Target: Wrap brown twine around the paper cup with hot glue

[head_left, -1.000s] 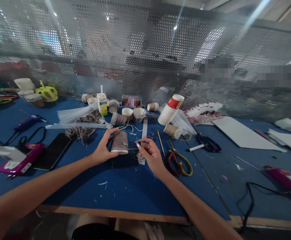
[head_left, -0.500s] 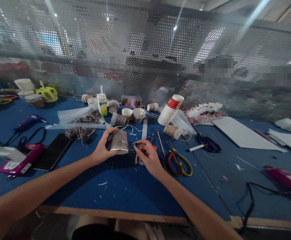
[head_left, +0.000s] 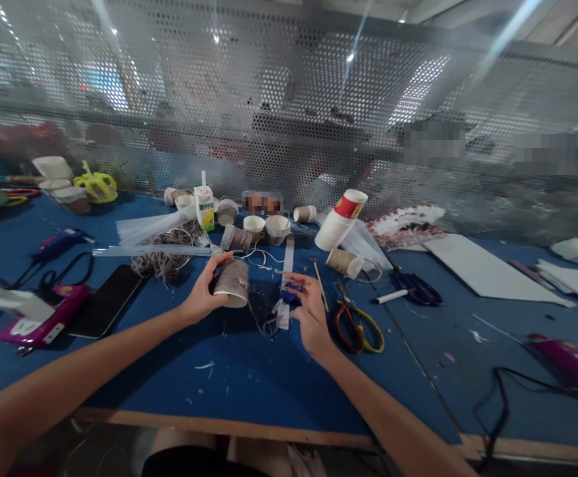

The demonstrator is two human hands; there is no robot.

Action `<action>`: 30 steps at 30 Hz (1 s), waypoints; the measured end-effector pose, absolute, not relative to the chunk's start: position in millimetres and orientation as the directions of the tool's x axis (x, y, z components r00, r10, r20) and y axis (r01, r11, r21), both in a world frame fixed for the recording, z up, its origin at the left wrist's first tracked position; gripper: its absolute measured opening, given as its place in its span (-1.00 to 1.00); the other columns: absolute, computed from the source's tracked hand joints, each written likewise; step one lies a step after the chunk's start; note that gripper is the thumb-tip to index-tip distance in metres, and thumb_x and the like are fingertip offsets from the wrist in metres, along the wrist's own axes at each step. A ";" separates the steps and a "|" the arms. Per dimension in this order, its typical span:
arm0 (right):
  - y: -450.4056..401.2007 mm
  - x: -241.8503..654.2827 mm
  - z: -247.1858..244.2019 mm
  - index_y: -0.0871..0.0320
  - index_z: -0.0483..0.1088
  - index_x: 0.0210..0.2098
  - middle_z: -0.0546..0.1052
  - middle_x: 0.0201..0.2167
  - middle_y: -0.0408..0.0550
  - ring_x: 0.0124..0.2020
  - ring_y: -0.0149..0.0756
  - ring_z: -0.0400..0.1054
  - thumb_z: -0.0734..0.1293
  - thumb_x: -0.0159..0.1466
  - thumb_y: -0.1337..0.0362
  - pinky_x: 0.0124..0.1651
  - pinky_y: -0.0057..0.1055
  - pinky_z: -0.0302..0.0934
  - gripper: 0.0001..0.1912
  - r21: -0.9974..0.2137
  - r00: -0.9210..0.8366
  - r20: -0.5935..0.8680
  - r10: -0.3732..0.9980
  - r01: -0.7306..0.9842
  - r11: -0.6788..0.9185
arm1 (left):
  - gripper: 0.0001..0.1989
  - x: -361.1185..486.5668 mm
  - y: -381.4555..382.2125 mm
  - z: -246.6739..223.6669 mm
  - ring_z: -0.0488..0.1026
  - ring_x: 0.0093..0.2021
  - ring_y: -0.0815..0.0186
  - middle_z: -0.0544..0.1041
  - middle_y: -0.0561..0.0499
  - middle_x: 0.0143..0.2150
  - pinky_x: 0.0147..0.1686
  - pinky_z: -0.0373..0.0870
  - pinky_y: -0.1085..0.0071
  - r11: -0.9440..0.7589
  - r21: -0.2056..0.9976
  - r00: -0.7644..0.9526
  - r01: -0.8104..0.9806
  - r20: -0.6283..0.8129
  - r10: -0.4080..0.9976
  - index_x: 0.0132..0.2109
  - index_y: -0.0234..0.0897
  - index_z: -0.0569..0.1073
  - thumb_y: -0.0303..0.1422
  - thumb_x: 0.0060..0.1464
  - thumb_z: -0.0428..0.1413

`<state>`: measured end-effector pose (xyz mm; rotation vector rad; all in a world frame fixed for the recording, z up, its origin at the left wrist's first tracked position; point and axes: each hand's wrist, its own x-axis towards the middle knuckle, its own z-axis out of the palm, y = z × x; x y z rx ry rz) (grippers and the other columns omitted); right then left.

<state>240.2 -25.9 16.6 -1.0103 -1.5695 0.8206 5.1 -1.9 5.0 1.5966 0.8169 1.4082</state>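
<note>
My left hand [head_left: 204, 291] is closed around a paper cup [head_left: 232, 283] wrapped in grey-brown cord, its white rim tilted toward me. A loose end of the cord [head_left: 263, 328] trails from the cup onto the blue table and curls there. My right hand [head_left: 311, 315] is open, fingers apart, beside a small blue-handled tool [head_left: 292, 295] whose kind I cannot make out. That tool lies over a metal ruler [head_left: 285, 317]. Scissors [head_left: 355, 324] with red and yellow handles rest just right of my right hand, near a thin wooden stick [head_left: 320, 283].
Behind my left hand lie a tangle of grey cord [head_left: 162, 255], clear plastic sticks [head_left: 152, 251] and a juice carton [head_left: 204, 209]. A stack of paper cups [head_left: 341, 222] leans at the back. At left are a phone [head_left: 107, 301] and a blue glue gun [head_left: 60, 243].
My right hand has let go of the cord, moved slightly right and spread its fingers by the blue-handled tool. The cord has dropped to the table. The wrapped cup has shifted a little left.
</note>
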 end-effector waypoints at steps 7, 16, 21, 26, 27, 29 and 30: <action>-49.6 232.1 39.3 0.05 0.21 -0.28 0.41 0.13 -0.11 0.24 -0.06 -0.01 0.15 -0.20 0.51 0.23 0.05 -0.10 -0.54 -0.750 -0.569 0.354 0.742 0.301 0.589 | -0.33 6.8 -1.5 3.0 0.33 0.13 0.02 0.31 -0.16 0.13 0.15 0.29 0.06 -0.496 0.868 0.162 0.018 0.487 0.858 0.15 -0.23 0.23 -0.33 -0.17 0.20; -50.7 229.7 42.3 0.03 0.22 -0.29 0.44 0.05 -0.09 0.23 -0.06 -0.02 0.14 -0.22 0.52 0.19 0.07 -0.09 -0.52 -0.758 -0.589 0.257 0.766 0.369 0.538 | -0.31 6.1 -1.9 2.7 0.26 0.18 0.01 0.23 -0.15 0.15 0.11 0.34 0.09 -0.527 0.847 0.166 0.071 0.511 0.843 0.16 -0.18 0.23 -0.34 -0.17 0.23; -49.7 230.2 42.3 0.03 0.23 -0.32 0.44 0.06 -0.10 0.20 -0.07 0.00 0.14 -0.22 0.50 0.18 0.04 -0.06 -0.55 -0.790 -0.588 0.243 0.771 0.342 0.509 | -0.34 8.3 -4.1 6.3 0.20 0.21 -0.02 0.23 -0.16 0.13 0.07 0.38 0.11 -0.548 0.829 0.102 0.113 0.539 0.836 0.12 -0.20 0.28 -0.35 -0.19 0.24; -50.5 230.8 42.7 0.03 0.22 -0.32 0.43 0.10 -0.18 0.15 -0.08 0.02 0.14 -0.20 0.49 0.15 0.01 -0.03 -0.57 -0.794 -0.600 0.249 0.760 0.323 0.515 | -0.32 7.8 -4.6 6.1 0.18 0.23 -0.01 0.20 -0.15 0.14 0.07 0.38 0.12 -0.549 0.827 0.111 0.121 0.538 0.836 0.14 -0.19 0.25 -0.36 -0.18 0.24; -50.5 230.8 42.6 0.03 0.22 -0.32 0.43 0.11 -0.19 0.14 -0.08 0.03 0.13 -0.20 0.50 0.15 0.02 -0.03 -0.56 -0.792 -0.601 0.247 0.760 0.327 0.517 | -0.32 7.5 -4.6 5.8 0.19 0.23 -0.01 0.20 -0.15 0.14 0.08 0.38 0.12 -0.552 0.826 0.119 0.116 0.540 0.833 0.15 -0.18 0.25 -0.36 -0.18 0.24; -50.2 230.7 42.3 0.03 0.22 -0.32 0.42 0.12 -0.21 0.12 -0.08 0.03 0.13 -0.22 0.50 0.14 0.02 -0.03 -0.55 -0.785 -0.600 0.246 0.761 0.337 0.519 | -0.32 7.2 -4.3 5.0 0.18 0.23 0.00 0.19 -0.15 0.14 0.09 0.37 0.12 -0.558 0.823 0.126 0.104 0.546 0.828 0.15 -0.18 0.24 -0.35 -0.17 0.25; -50.1 230.6 42.1 0.03 0.22 -0.32 0.41 0.13 -0.21 0.11 -0.08 0.04 0.13 -0.23 0.50 0.13 0.03 -0.03 -0.55 -0.783 -0.598 0.245 0.763 0.342 0.520 | -0.32 7.1 -4.2 4.6 0.18 0.24 0.00 0.18 -0.15 0.15 0.10 0.36 0.12 -0.559 0.823 0.129 0.100 0.547 0.827 0.15 -0.18 0.24 -0.35 -0.16 0.25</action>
